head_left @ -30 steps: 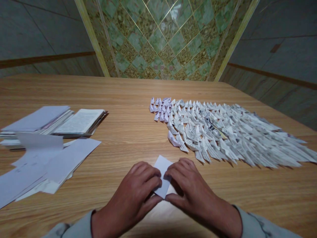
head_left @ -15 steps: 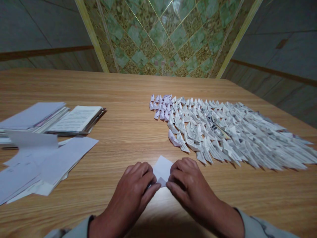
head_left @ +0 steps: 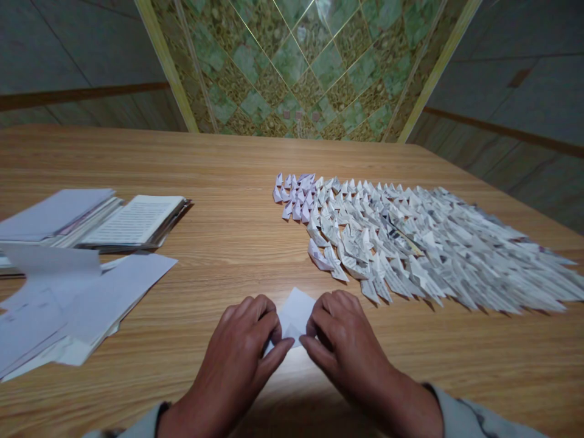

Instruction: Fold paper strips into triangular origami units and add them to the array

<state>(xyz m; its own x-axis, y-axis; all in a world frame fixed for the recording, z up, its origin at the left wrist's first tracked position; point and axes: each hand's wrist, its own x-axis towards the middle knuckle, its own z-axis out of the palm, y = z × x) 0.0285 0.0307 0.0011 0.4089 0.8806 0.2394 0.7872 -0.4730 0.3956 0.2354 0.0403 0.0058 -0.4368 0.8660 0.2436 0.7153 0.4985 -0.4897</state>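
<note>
Between my two hands is a small piece of folded white paper [head_left: 296, 307], its pointed corner facing away from me and a small folded flap at its near edge. My left hand [head_left: 249, 347] pinches its left side, with the thumb along the near edge. On the other side my right hand [head_left: 344, 344] grips the paper's right part, fingers curled and thumb close to the left thumb. The outer parts of the paper are hidden under my fingers. Just beyond my right hand lie the nearest folded paper boats [head_left: 376, 277].
Many paper boats in tight rows spread over the right of the wooden table [head_left: 228, 243], with lilac ones [head_left: 298, 198] at their left end. Loose white sheets [head_left: 123, 292] lie at the left, and behind them are a printed stack [head_left: 137, 219] and another paper pile [head_left: 55, 210].
My thumbs have spread slightly from the folded flap, and more of the paper's near edge shows. Both hands still hold the paper; the view has shifted a little.
</note>
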